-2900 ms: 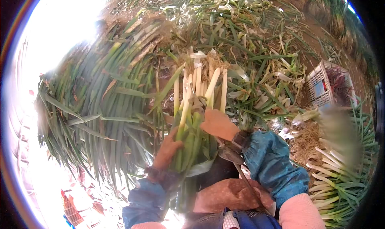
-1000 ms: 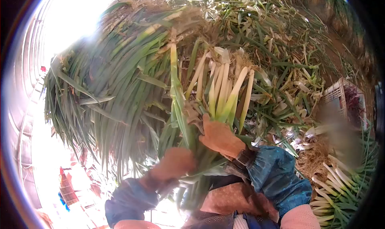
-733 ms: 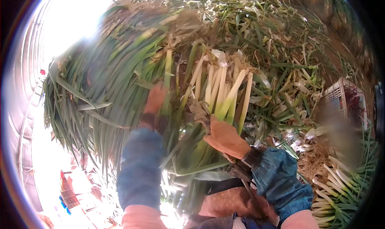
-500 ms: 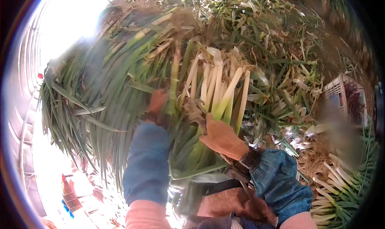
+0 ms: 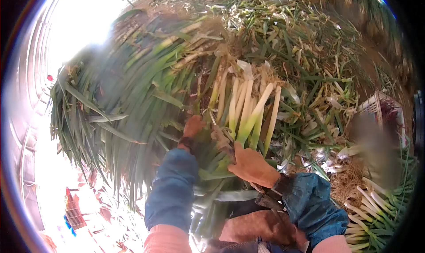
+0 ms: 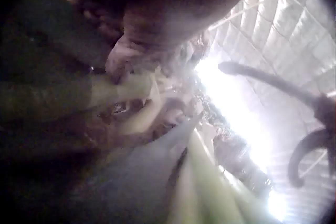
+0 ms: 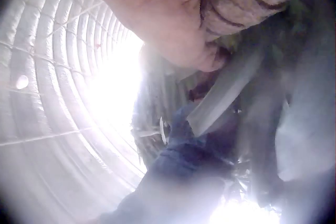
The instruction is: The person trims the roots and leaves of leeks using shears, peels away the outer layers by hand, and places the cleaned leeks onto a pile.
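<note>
In the head view my right hand [image 5: 255, 166] grips a bunch of green onions [image 5: 243, 104] by the green part, their white shanks and roots pointing away from me. The right wrist view shows curled fingers [image 7: 244, 3] and the thumb [image 7: 210, 56] close around the leaves. Left of the bunch, my left hand [image 5: 193, 125] is low among the leaves. In the left wrist view, my left hand's thumb and fingers press on a green onion stalk [image 6: 79, 98]. A withered brown leaf [image 5: 220, 138] hangs between the two hands.
A large heap of untrimmed green onions [image 5: 128, 93] fills the left. Peeled leaves [image 5: 310, 75] litter the ground ahead. At the right are a white plastic crate [image 5: 372, 104] and a pile of cleaned green onions [image 5: 365, 213]. A ribbed wall [image 5: 33, 98] stands far left.
My left hand swung up to the heap, then came back down and right; a stalk shifted right, against the bunch. My right hand has kept its grip on the bunch.
</note>
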`<action>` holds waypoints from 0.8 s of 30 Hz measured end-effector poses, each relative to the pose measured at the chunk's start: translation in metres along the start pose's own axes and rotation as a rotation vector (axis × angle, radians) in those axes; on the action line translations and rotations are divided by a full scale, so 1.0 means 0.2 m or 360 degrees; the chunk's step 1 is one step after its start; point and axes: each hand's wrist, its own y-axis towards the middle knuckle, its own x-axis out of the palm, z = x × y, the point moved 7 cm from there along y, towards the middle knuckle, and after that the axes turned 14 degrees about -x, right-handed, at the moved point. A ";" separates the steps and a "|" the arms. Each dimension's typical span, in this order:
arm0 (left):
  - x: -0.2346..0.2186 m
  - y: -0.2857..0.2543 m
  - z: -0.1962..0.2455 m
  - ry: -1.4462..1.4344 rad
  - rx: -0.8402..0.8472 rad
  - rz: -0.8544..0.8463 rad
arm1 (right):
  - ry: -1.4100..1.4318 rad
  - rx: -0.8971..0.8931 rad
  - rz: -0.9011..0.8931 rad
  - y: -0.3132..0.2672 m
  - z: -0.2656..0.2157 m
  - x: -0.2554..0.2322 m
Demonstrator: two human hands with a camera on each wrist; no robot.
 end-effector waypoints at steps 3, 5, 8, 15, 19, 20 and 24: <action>-0.16 -0.06 0.04 -0.0897 -0.0084 -0.0399 | 0.0040 0.0031 -0.0015 -0.01 -0.01 -0.02; -0.26 -0.15 0.09 -0.1642 -0.0319 -0.0650 | 0.0019 0.0020 -0.0041 -0.03 -0.01 0.00; -0.34 -0.18 0.14 -0.2226 -0.0392 -0.0834 | 0.0032 0.0077 -0.0139 -0.07 -0.03 -0.02; -0.10 -0.20 0.10 -0.2091 -0.0278 -0.0640 | 0.0058 0.0144 -0.0225 -0.08 0.04 0.02; -0.10 -0.27 0.20 -0.2273 -0.0505 -0.0702 | 0.0129 0.0200 -0.0246 -0.08 0.06 0.04; -0.07 -0.30 0.22 -0.2531 -0.0784 -0.0901 | 0.0131 0.0194 -0.0225 -0.08 0.07 0.05; -0.12 -0.33 0.24 -0.2328 -0.0663 -0.0726 | 0.0246 0.0025 -0.0143 -0.02 0.09 0.03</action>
